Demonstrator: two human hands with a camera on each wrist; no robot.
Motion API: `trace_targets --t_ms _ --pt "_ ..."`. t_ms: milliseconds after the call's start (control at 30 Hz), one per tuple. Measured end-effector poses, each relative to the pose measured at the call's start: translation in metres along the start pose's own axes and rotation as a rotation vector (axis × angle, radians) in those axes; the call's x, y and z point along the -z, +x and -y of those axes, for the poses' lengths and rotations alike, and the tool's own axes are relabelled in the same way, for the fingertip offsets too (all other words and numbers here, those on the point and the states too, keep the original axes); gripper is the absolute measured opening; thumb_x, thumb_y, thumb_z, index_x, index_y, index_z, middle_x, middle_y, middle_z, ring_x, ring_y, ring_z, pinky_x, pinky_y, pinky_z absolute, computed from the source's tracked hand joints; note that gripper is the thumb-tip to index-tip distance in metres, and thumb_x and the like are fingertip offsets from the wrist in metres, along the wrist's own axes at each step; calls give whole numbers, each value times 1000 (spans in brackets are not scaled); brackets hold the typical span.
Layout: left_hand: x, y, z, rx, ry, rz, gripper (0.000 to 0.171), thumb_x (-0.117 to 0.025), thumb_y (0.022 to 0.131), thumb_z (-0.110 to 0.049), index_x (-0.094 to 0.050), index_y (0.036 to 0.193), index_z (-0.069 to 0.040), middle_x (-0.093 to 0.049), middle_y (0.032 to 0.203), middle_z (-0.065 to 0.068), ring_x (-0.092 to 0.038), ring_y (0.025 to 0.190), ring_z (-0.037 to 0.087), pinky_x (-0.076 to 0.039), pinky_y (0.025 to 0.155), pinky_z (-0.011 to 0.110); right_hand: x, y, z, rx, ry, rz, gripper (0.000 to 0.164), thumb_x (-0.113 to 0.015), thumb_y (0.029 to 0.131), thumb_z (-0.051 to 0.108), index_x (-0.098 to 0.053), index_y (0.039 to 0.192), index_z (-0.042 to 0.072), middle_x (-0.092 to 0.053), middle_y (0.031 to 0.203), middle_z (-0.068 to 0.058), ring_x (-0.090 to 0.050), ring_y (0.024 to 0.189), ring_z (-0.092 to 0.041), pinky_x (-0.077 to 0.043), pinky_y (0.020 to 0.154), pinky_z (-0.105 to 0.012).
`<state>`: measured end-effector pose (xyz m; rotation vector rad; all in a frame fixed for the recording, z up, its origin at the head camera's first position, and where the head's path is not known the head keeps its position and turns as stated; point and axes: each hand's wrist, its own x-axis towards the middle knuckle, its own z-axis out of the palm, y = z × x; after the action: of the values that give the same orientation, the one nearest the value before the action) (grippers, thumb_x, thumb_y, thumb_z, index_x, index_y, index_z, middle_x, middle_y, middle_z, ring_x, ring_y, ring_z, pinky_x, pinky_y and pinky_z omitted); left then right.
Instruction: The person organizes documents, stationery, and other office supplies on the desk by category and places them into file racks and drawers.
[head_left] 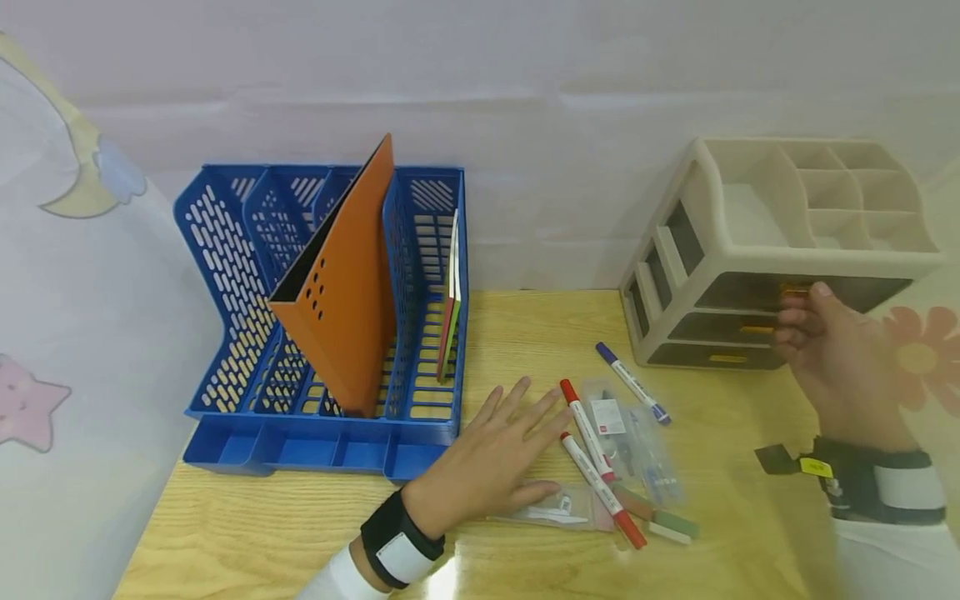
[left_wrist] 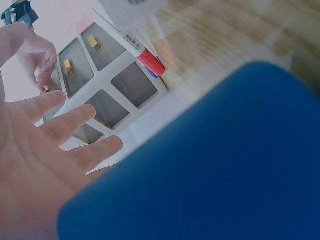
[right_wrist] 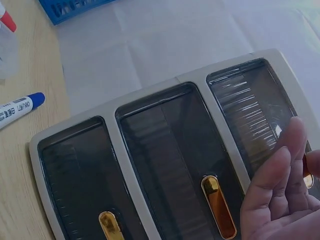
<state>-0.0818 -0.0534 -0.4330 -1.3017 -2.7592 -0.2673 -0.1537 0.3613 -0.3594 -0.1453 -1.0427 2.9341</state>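
Note:
My right hand [head_left: 847, 350] is at the beige desktop drawer organizer [head_left: 817, 260], pinching the gold handle [right_wrist: 308, 175] of its top drawer [head_left: 738, 292] between thumb and fingers. All three dark drawer fronts sit flush in the frame. My left hand [head_left: 487, 467] is spread with straight fingers, palm down and low over the table, its fingertips close to two red markers [head_left: 587, 425]. Under its thumb side lies a clear packet [head_left: 551, 510] with white pieces inside. In the left wrist view, the left palm [left_wrist: 30, 165] is empty.
A blue file rack [head_left: 427, 408] stands at the left, holding an orange folder [head_left: 352, 308] and thin booklets [head_left: 450, 308]. Beyond the red markers lie a blue marker [head_left: 633, 383], clear packs [head_left: 611, 417] and small coloured blocks [head_left: 675, 523]. A curtain-like backdrop [head_left: 547, 167] hangs behind.

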Motion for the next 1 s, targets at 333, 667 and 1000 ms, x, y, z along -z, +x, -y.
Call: trace_targets --t_ms 333,667,1000 --pt "2 -2 2 10 10 -10 84 -61 96 -63 -33 162 -22 -23 172 6 -18 158 41 -27 123 63 0 -15 -4 45 41 -42 11 -49 109 7 -54 105 -1 -69 89 -19 -64 68 -27 -53 58 -36" --pt "2 -2 5 35 3 -11 83 -61 98 -59 -30 163 -19 -28 170 10 -23 156 43 -29 122 62 5 -36 -9 94 118 27 26 -43 109 2 -62 94 -8 -74 86 -25 -68 64 -29 -52 55 -40" --pt "4 -2 5 82 -18 22 80 -61 99 -56 -30 163 -19 -31 168 13 -30 154 43 -32 122 61 12 -55 -15 151 159 212 35 -29 111 0 -61 107 -12 -74 94 -30 -72 70 -34 -54 57 -41"
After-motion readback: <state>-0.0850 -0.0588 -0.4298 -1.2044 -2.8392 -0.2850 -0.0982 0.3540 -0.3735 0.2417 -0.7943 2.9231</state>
